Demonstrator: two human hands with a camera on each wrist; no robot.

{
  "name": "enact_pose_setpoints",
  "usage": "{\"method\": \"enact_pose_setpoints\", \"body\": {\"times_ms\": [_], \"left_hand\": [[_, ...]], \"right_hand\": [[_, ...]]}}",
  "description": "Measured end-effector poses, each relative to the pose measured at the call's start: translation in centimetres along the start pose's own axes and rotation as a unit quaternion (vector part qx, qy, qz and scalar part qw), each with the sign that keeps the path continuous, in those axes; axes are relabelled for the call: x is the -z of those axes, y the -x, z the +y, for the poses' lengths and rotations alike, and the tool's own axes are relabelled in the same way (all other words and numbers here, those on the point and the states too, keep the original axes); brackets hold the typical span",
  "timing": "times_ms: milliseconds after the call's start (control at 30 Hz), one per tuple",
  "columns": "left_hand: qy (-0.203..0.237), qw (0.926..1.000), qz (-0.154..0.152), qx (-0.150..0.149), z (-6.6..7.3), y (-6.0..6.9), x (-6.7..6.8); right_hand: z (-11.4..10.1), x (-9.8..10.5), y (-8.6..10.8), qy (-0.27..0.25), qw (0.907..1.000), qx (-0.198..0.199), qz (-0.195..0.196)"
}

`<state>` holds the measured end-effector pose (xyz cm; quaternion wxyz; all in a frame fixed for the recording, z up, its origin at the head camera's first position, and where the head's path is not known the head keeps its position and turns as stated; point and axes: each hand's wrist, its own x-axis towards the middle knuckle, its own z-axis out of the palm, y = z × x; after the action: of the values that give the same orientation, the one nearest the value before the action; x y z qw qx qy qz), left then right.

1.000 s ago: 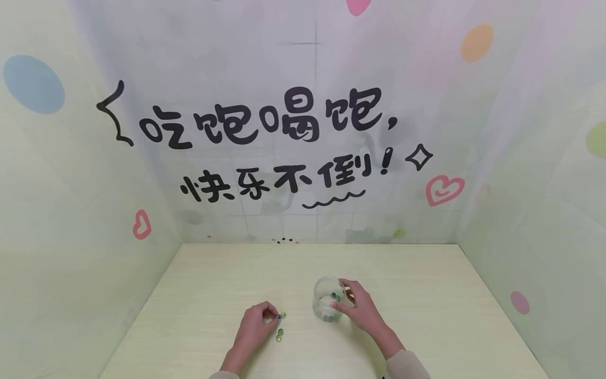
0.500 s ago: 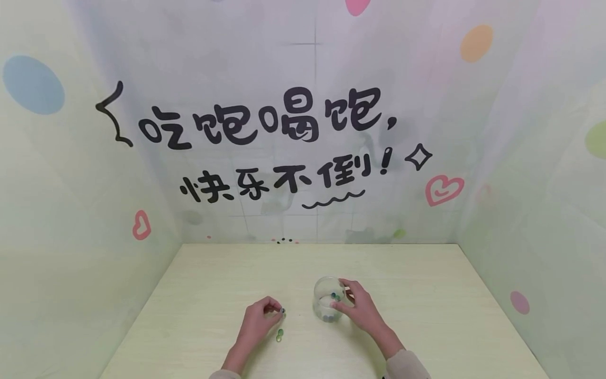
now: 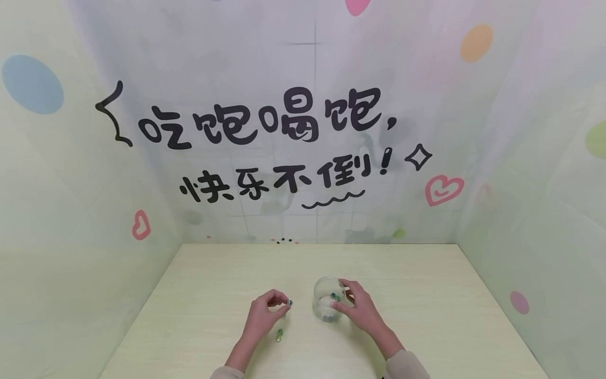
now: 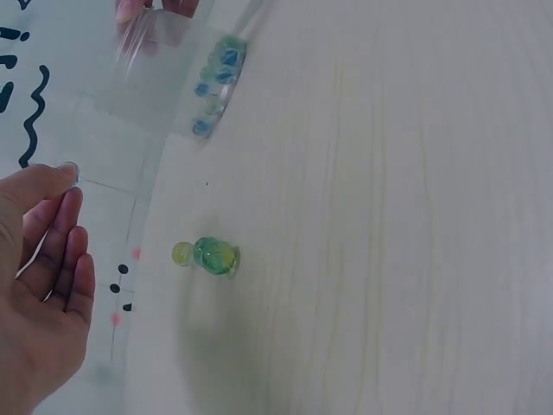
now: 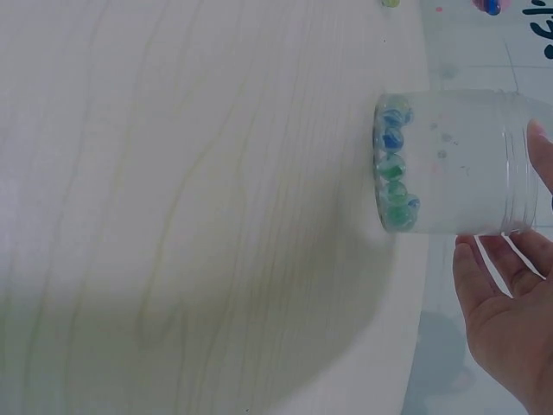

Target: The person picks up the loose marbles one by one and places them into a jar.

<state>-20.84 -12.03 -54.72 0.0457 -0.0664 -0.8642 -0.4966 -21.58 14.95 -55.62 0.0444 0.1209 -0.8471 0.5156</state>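
Thumb and fingertips of my left hand pinch a blue marble, raised above the table to the left of the jar. From the right wrist view the same marble shows at the top edge. My right hand holds a clear jar near its rim, thumb on the near side and fingers on the far side. The jar stands upright on the table. Several blue and green marbles lie on its bottom. Below my left hand, a few green and yellow marbles sit close together on the table.
A pale wood-grain table spreads under both hands. Around it hang printed cloth walls with black lettering, hearts and coloured dots. The back wall meets the table's far edge.
My left hand has lifted the blue marble off the table, moving up and right toward the jar. The right hand and the jar stay where they were.
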Motion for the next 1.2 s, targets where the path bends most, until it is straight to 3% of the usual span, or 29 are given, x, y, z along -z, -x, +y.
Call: {"method": "enact_pose_setpoints", "body": {"times_ms": [733, 1200], "left_hand": [[0.039, 0.9990, -0.018, -0.013, 2.6, -0.3, -0.6], [0.022, 0.9988, -0.026, -0.036, 3.7, -0.9, -1.2]], "right_hand": [[-0.3, 0.1, 0.1, 0.001, 1.0000, -0.003, -0.004], [-0.2, 0.0, 0.0, 0.001, 1.0000, -0.001, -0.001]]}}
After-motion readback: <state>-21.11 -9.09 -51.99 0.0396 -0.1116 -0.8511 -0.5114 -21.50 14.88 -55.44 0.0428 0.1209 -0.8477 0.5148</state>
